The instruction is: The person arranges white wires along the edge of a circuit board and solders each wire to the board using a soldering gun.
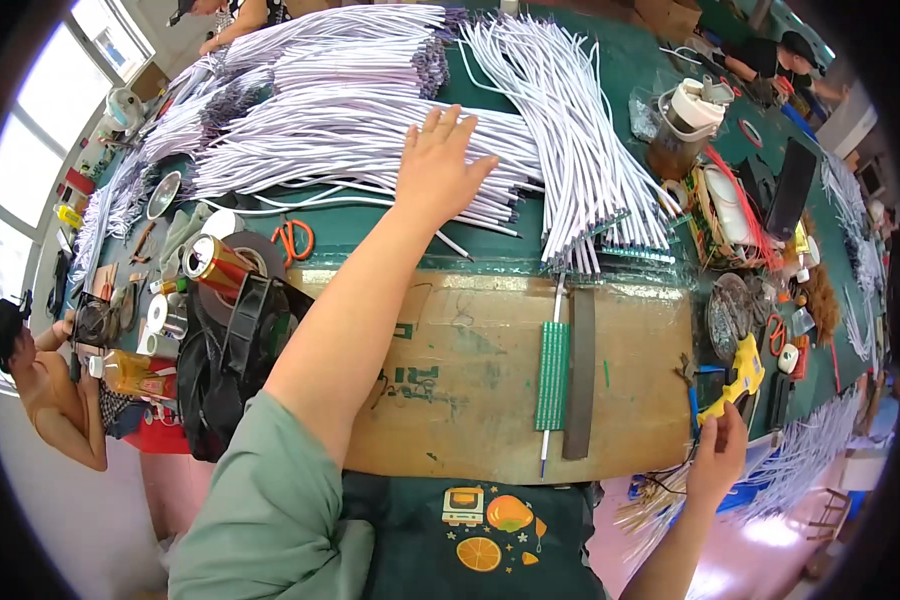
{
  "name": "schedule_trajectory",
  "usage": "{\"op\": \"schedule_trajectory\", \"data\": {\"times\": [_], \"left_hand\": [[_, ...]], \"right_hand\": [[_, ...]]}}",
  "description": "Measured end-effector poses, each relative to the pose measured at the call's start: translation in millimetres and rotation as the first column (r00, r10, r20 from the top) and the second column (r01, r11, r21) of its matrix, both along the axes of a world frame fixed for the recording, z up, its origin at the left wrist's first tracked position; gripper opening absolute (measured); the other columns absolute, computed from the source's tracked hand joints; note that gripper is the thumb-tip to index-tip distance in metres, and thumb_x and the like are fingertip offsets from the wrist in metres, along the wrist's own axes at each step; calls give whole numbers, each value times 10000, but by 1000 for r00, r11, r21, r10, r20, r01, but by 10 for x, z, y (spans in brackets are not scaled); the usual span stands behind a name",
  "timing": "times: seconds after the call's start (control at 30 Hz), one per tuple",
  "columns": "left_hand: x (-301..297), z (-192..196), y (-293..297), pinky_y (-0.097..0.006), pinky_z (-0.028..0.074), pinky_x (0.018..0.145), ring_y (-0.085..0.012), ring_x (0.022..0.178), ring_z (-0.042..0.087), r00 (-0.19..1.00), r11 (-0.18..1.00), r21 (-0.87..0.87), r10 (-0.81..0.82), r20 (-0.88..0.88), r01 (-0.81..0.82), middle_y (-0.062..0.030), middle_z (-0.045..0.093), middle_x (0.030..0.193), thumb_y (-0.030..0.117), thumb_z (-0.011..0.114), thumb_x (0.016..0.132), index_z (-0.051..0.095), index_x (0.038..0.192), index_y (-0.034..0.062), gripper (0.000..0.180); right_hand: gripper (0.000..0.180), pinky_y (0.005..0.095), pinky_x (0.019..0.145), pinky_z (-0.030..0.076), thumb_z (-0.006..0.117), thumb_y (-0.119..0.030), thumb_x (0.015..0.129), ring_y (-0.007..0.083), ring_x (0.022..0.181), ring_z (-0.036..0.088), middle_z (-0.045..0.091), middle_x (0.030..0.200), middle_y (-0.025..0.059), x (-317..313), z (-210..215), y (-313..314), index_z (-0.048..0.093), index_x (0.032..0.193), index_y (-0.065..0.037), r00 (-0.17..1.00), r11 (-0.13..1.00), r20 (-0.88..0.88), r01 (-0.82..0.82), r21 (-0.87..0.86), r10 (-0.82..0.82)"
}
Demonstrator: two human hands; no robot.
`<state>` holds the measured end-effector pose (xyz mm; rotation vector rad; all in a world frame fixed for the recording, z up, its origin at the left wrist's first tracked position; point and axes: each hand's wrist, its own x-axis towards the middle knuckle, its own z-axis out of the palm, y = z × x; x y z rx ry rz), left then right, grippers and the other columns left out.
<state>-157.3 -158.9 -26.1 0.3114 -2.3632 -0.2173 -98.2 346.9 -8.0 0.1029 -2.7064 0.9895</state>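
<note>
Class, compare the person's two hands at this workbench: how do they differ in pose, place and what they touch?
The left hand lies flat with fingers spread on the white cable bundles; the right hand curls around the yellow glue gun. The left hand reaches far across the table; the right hand stays at the near right edge. Both are bare.

the left arm stretches far forward and up across the view, its upper part in a sage-green sleeve, forearm bare. the left hand (pixel 438 165) lies flat, palm down, fingers spread slightly and pointing away. the right forearm rises from the lower right edge; the right hand (pixel 718 455) is curled, fingers closed in a grip.
</note>
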Motion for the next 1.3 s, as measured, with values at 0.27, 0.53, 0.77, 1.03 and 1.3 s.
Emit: {"op": "schedule_trajectory", "data": {"times": [0.27, 0.53, 0.77, 1.03, 1.3], "left_hand": [[-22, -133, 2, -523, 370, 1076, -295, 1124, 611, 992, 997, 30, -72, 104, 70, -89, 698, 1126, 397, 733, 821, 726, 1071, 104, 385], [328, -57, 113, -439, 467, 863, -305, 969, 638, 996, 996, -40, -85, -10, 85, -86, 706, 982, 167, 729, 803, 704, 929, 66, 163], [1035, -76, 325, -434, 437, 897, -255, 979, 634, 998, 994, -98, -59, -34, 55, -41, 684, 939, 97, 669, 808, 664, 885, 98, 77], [1630, -19, 707, -467, 455, 999, -294, 1051, 644, 975, 972, -131, -178, 133, 195, -66, 684, 1099, 160, 771, 777, 701, 960, 86, 209], [1468, 15, 815, -411, 497, 832, -268, 916, 619, 841, 880, 7, -456, 292, 475, -32, 639, 970, 137, 793, 740, 670, 930, 102, 229]], "right_hand": [[392, 318, 720, 471, 669, -179, 933, 168, 818, 559, 603, 994, 84, 6, -2, 237, 605, 1290, -31, 993, 985, 45, 100, 140, -107], [599, 336, 791, 478, 715, -391, 901, 202, 851, 595, 660, 958, 111, -317, -69, 329, 585, 1310, 26, 925, 962, 264, 255, 101, -273], [507, 290, 686, 437, 721, -397, 896, 133, 720, 515, 587, 798, 43, -623, -195, 334, 653, 1121, 53, 909, 972, 350, 233, 26, -228], [486, 304, 879, 464, 702, -202, 920, 172, 966, 583, 620, 1121, 95, -440, -489, 439, 531, 1294, 57, 967, 917, 61, 255, -307, -249], [467, 293, 624, 419, 590, -48, 918, 133, 704, 473, 533, 916, 63, 6, -357, 495, 415, 1349, -18, 999, 285, 25, 11, -959, 47]]}}
